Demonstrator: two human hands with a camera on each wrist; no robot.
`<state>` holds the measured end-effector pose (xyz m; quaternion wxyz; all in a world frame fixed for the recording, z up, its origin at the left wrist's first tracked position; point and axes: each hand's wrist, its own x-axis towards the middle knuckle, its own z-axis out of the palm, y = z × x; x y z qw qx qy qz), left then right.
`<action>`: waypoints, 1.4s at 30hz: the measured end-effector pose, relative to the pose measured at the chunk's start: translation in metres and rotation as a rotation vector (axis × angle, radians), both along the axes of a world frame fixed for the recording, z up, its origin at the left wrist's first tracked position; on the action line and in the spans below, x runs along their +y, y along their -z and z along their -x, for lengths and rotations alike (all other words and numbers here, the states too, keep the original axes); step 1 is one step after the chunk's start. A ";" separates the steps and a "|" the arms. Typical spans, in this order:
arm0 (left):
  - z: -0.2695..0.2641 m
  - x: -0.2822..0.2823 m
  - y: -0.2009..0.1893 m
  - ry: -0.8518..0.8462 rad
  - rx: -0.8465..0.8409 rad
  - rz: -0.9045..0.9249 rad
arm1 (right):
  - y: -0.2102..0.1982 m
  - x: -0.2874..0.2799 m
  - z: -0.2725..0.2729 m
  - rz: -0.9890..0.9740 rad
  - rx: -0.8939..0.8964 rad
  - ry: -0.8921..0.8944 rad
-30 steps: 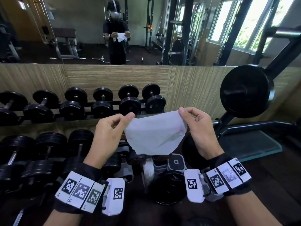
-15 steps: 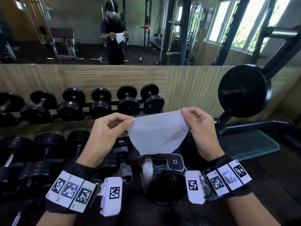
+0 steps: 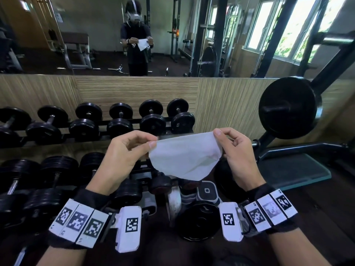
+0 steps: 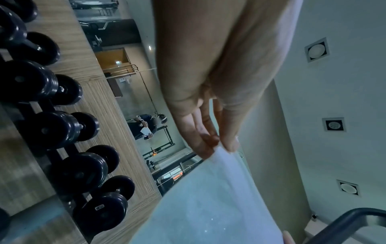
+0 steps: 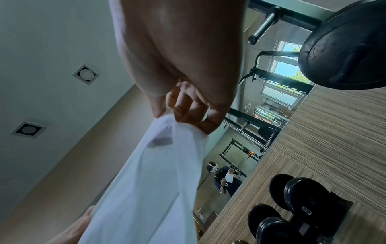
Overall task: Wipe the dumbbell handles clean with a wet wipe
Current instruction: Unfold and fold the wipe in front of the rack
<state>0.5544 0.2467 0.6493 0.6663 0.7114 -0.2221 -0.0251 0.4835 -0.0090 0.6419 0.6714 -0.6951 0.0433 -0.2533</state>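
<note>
You stand facing a wall mirror (image 3: 96,35) above a wood-grain panel (image 3: 134,93), and the mirror shows a person holding a white sheet at chest height. To your right, a large black weight plate (image 3: 288,108) sits on the end of a bar, with a padded bench (image 3: 294,169) below it. Against the panel runs a two-tier rack (image 3: 107,123); its upper row carries black dumbbells (image 3: 152,116) side by side, handles pointing away from you, and the lower row holds larger ones, partly hidden behind your forearms. Nothing touches any dumbbell handle. Both your wrists wear dark bands with white marker tags. Your left hand (image 3: 123,152) is raised in front of the rack, thumb and forefinger closed in a narrow pinch on the left top corner of the wet wipe (image 3: 184,158), remaining fingers curled loosely behind it. Your right hand (image 3: 236,152) pinches the right top corner likewise, and the right wrist view shows the cloth bunched between thumb and fingertips. The wipe hangs spread between both hands, in the air above the lower row, its bottom edge sagging to a rounded point.
</note>
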 end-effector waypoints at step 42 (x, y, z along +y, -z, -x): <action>0.021 -0.011 0.026 0.020 0.288 0.084 | -0.010 0.049 -0.022 0.469 0.100 -0.314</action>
